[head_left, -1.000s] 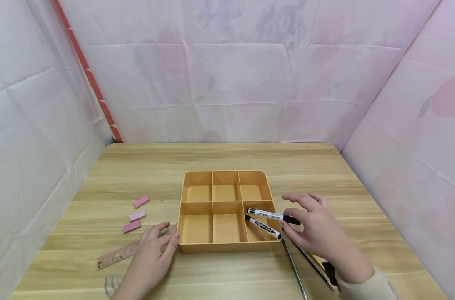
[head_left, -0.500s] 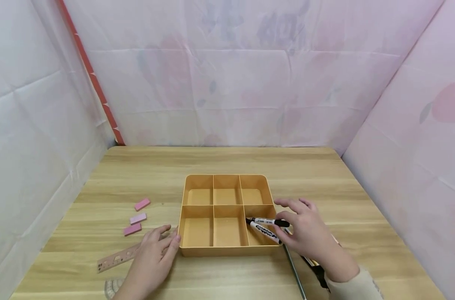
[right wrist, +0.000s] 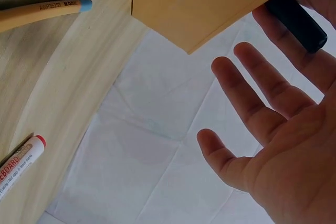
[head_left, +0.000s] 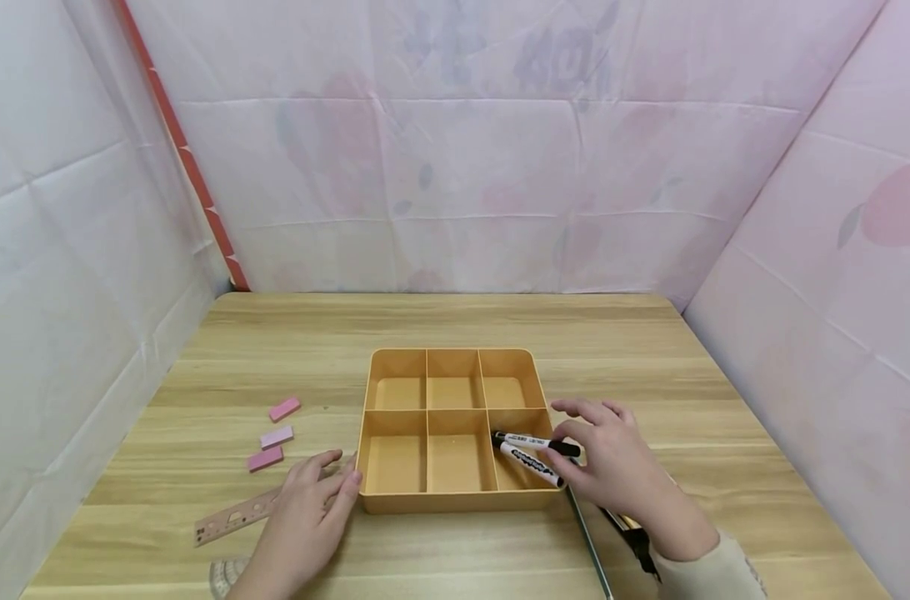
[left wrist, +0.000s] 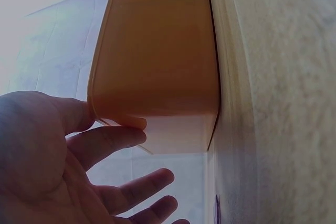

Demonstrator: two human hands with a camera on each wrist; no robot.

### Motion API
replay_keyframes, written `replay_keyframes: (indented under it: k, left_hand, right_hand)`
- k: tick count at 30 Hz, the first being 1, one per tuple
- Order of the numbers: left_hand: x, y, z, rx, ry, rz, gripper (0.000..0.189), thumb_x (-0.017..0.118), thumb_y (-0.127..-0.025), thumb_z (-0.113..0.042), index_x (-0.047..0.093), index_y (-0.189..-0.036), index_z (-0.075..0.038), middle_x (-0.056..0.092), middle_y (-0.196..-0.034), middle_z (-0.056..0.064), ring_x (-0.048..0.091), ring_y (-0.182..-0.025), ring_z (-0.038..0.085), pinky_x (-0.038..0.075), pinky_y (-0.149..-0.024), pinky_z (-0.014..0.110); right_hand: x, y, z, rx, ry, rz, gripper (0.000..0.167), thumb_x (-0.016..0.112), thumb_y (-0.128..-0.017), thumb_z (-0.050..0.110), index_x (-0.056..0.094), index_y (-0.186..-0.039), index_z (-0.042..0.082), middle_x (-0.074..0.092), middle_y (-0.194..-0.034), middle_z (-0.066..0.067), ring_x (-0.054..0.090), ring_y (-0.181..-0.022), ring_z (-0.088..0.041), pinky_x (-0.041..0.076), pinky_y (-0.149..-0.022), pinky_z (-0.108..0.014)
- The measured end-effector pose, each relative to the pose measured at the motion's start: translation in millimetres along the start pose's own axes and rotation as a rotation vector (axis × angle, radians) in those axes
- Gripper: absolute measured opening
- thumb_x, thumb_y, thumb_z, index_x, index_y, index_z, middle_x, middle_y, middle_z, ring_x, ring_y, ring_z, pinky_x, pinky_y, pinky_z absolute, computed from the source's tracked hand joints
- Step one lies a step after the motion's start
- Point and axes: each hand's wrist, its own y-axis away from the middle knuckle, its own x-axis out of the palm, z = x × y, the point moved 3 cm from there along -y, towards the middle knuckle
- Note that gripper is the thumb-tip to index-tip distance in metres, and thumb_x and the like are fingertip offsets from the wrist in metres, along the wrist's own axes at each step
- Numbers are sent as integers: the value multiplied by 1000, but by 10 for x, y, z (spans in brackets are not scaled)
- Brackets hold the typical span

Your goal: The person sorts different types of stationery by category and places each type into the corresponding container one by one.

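A yellow divided tray (head_left: 458,502) sits mid-table. At its near left corner my left hand (head_left: 305,517) touches the rim and side wall; in the left wrist view the thumb and forefinger (left wrist: 113,139) meet that corner, with the other fingers spread. Over the near right compartment, my right hand (head_left: 612,458) pinches a whiteboard marker (head_left: 530,442) by its black cap (right wrist: 296,22) between thumb and forefinger. Its remaining fingers are extended outside the tray. A second marker (head_left: 532,465) leans in that compartment, its white end on the near right rim.
Left of the tray lie three erasers (head_left: 266,459), a ruler (head_left: 233,518) and a protractor (head_left: 224,575), partly hidden by my left hand. A dark green pencil (head_left: 590,546) and other pens lie right of it. A red-ended marker (right wrist: 23,163) shows in the right wrist view.
My right hand has moved left and lowered its marker into the near right compartment, beside the other marker. The left hand has stayed at the tray's corner. The head view has tilted slightly.
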Motion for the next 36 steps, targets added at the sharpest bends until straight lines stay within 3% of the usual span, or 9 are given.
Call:
replay_keyframes:
  k: [10,29,36]
  left_hand:
    - [4,-4,0,14,15,-17,40,53,-108,-39,77,-123,-11,62,-143,16,52,-135,41,41,-105,73]
    - [7,-7,16,15,9,-12,39,53,-108,-38,77,-123,-10,62,-142,16,52,-136,41,41,-105,74]
    - [17,-20,16,28,14,-25,39,54,-108,-38,77,-123,-10,63,-141,15,52,-135,41,41,-105,73]
  right_hand:
    - [-59,54,-15,20,-58,2,20,92,-74,24,74,-84,27,74,-119,-9,71,-108,-27,45,-91,-64]
    - [-155,235,-210,33,-63,13,28,89,-67,16,74,-90,20,72,-119,-11,72,-103,-32,44,-85,-63]
    - [-250,339,-456,123,-9,10,29,85,-70,9,76,-98,15,72,-120,-16,72,-98,-38,45,-79,-66]
